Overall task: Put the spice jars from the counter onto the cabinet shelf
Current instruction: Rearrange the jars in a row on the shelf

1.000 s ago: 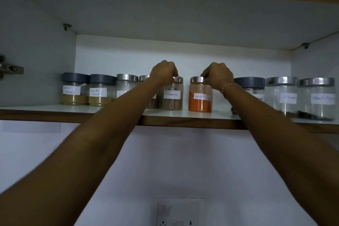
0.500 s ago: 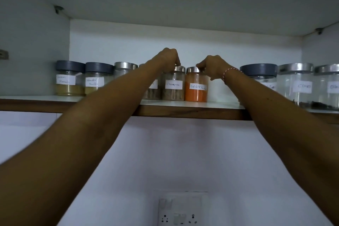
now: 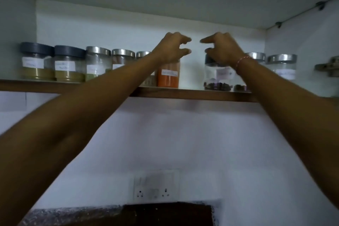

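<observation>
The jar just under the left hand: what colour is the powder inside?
Orange powder fills the jar; the head view shows it clearly.

A home kitchen: labelled spice jars (image 3: 69,66) of powders and whole spices line a wall cabinet shelf (image 3: 192,94) with a wood front edge; below, a wall socket (image 3: 155,188) sits above a speckled stone counter (image 3: 73,215).

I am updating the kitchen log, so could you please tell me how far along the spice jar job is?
Done: a row of labelled jars stands on the cabinet shelf, including the orange-powder jar and a dark-lidded jar. In hand: nothing; the left hand and right hand hover with fingers loosely spread, gripping neither jar. Left: a gap shows between those two jars; the visible counter strip shows no jars, though most is out of view.
</observation>
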`<act>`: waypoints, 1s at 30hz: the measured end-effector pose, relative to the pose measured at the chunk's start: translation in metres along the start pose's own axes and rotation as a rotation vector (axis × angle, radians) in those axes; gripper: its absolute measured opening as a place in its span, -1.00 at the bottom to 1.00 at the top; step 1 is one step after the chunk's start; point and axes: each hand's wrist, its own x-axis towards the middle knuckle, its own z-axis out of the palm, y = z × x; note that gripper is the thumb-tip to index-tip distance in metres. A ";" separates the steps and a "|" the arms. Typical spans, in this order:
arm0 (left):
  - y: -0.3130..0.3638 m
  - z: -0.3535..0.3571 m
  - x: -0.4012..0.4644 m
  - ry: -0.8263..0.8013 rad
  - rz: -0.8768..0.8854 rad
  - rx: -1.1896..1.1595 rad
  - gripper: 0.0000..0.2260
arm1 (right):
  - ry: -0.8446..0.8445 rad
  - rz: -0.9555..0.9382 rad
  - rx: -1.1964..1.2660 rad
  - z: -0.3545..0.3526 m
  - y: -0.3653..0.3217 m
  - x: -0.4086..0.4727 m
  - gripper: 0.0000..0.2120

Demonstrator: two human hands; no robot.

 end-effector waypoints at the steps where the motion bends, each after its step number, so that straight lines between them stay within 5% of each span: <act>1: 0.016 0.005 0.002 0.008 0.017 -0.013 -0.59 | -0.007 0.027 -0.015 -0.012 0.016 -0.004 -0.59; 10: 0.101 0.031 0.040 -0.072 0.007 0.145 -0.66 | -0.152 0.069 -0.190 -0.069 0.112 -0.010 -0.50; 13: 0.109 0.043 0.047 -0.173 0.010 0.258 -0.71 | -0.225 0.025 -0.185 -0.066 0.124 -0.012 -0.61; 30: 0.046 0.069 0.073 -0.231 -0.160 0.374 -0.72 | -0.154 0.018 0.012 -0.006 0.120 0.014 -0.71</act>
